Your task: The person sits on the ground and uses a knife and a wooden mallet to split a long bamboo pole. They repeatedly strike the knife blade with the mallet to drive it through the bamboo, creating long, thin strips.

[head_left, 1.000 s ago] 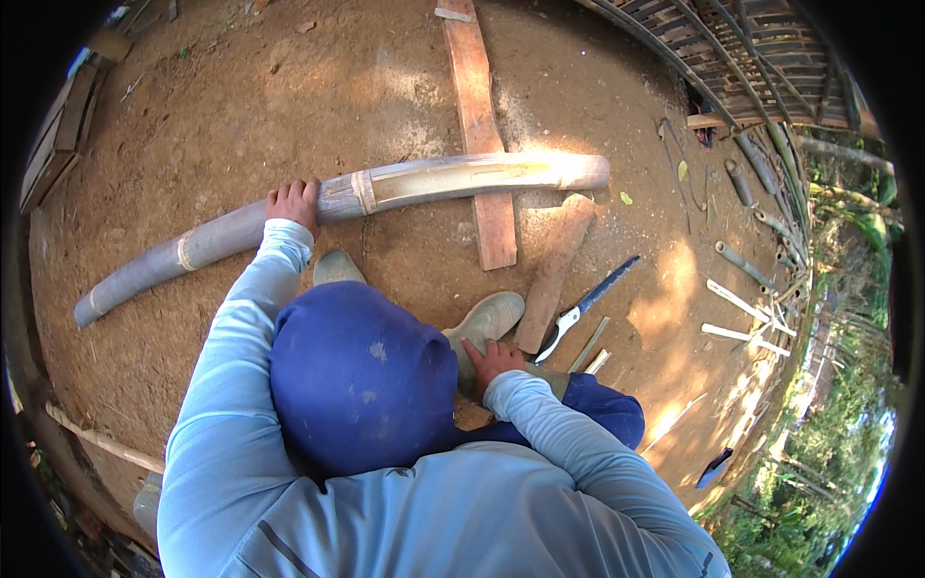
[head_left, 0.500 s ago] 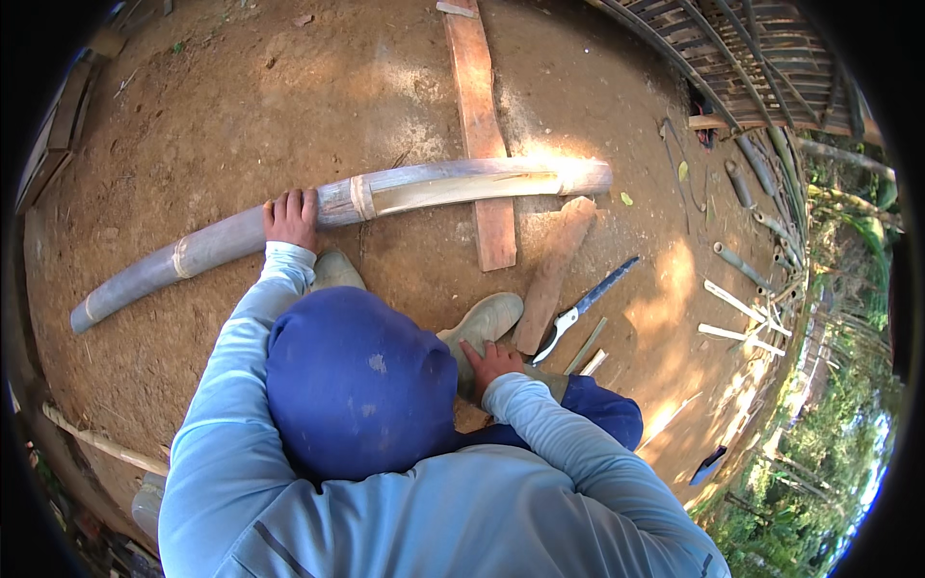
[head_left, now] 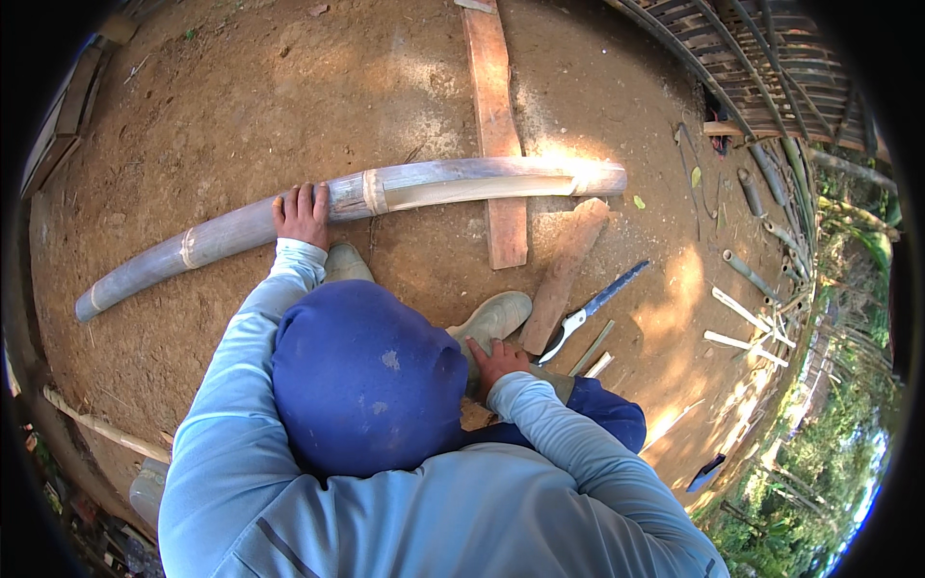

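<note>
1. The left hand [head_left: 302, 214] lies palm-down, fingers spread, on the long grey bamboo pole [head_left: 366, 197], which stretches left to right across the bare dirt ground [head_left: 241, 87].
2. The right hand [head_left: 497, 363] rests loosely open on the knee, holding nothing, beside a tan boot [head_left: 493, 318].
3. The pole's right part crosses a reddish wooden plank [head_left: 496, 116].
4. A blue-handled knife [head_left: 593, 308] lies on the ground, right of the boot.

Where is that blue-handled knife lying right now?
In the head view, the blue-handled knife lies on the dirt at the person's right, beside the short plank, just beyond the right hand.
</note>
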Motion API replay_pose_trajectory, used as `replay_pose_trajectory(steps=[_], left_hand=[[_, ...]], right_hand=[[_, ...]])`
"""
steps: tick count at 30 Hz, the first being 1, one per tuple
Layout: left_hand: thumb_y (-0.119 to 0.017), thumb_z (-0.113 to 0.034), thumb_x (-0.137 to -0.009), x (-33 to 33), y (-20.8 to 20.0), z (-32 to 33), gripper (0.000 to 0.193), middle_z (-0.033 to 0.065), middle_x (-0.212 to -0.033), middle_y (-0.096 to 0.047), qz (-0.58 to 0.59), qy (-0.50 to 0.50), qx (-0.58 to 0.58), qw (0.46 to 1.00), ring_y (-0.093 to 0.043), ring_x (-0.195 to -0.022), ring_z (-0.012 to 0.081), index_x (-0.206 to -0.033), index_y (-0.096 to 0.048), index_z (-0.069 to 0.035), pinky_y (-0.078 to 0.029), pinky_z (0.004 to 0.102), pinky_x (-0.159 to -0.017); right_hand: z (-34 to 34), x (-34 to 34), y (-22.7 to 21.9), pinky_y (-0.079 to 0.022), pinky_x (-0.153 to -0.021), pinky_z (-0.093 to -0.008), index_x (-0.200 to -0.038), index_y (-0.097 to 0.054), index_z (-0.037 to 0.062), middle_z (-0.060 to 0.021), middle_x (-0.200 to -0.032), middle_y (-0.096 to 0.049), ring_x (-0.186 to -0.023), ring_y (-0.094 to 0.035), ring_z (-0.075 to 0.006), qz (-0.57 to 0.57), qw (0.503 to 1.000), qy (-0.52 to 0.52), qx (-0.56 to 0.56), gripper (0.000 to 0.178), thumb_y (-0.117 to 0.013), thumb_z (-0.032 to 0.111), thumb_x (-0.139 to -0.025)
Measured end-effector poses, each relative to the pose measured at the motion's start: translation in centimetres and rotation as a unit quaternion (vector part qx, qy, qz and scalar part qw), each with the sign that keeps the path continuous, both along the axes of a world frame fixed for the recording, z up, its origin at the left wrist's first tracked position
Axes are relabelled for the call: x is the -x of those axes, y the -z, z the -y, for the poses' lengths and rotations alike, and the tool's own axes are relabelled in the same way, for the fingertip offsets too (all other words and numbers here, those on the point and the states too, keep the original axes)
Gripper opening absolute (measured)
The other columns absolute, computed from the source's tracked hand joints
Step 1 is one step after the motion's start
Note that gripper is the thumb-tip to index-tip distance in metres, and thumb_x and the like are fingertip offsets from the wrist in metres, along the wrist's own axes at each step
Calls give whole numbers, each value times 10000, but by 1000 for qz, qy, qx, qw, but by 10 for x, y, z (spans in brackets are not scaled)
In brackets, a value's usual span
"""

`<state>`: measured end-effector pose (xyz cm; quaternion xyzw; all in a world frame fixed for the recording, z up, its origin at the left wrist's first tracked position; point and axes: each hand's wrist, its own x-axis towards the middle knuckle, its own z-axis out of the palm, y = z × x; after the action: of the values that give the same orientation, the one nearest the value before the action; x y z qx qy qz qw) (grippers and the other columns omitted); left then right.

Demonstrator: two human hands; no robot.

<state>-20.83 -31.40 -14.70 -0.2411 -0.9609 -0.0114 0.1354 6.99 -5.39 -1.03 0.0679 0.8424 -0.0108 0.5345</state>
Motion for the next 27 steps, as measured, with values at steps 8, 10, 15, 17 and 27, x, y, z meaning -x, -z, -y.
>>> replay_pose_trajectory(steps=[8,10,15,17,27], left_hand=[[-526,-152,-809,-1,-1,1,463,86,-1235,-523,1,2,-2,1000,-476,-1158,275,-1270,-476,-155,-282,498,-1007],[-536,-144,-800,-1,1,1,479,83,-1233,-523,-4,3,-6,1000,-480,-1151,275,-1274,-476,-153,-280,490,-1008],[-534,-152,-804,-1,-3,-2,473,78,-1231,-525,-2,3,-3,1000,-482,-1151,270,-1273,-475,-157,-283,489,-1006],[-527,-148,-808,-1,-2,-1,462,78,-1228,-527,-7,2,1,1000,-483,-1151,269,-1268,-480,-157,-284,490,-1005],[-517,-163,-829,-1,0,-1,440,81,-1235,-522,9,0,7,1000,-477,-1161,268,-1266,-476,-173,-278,513,-1002]], right_hand=[[-1,-1,2,-331,-996,-470,-1477,-137,303,-180,-1389,-350,-1259,-409,-343,7,1000,-7,0,952,-702,393,-717],[-1,-2,2,-340,-983,-463,-1476,-140,302,-174,-1384,-355,-1258,-414,-328,4,1000,-9,1,946,-699,395,-720],[-1,-8,6,-342,-975,-455,-1473,-152,310,-167,-1379,-360,-1259,-414,-316,-19,1000,-7,-5,926,-693,402,-727],[-3,-10,8,-339,-978,-456,-1471,-157,313,-167,-1378,-361,-1261,-412,-317,-25,1000,-3,-2,916,-689,410,-731],[-3,-10,10,-342,-960,-445,-1475,-152,306,-165,-1347,-383,-1246,-423,-316,-22,1000,1,-2,898,-672,438,-755]])
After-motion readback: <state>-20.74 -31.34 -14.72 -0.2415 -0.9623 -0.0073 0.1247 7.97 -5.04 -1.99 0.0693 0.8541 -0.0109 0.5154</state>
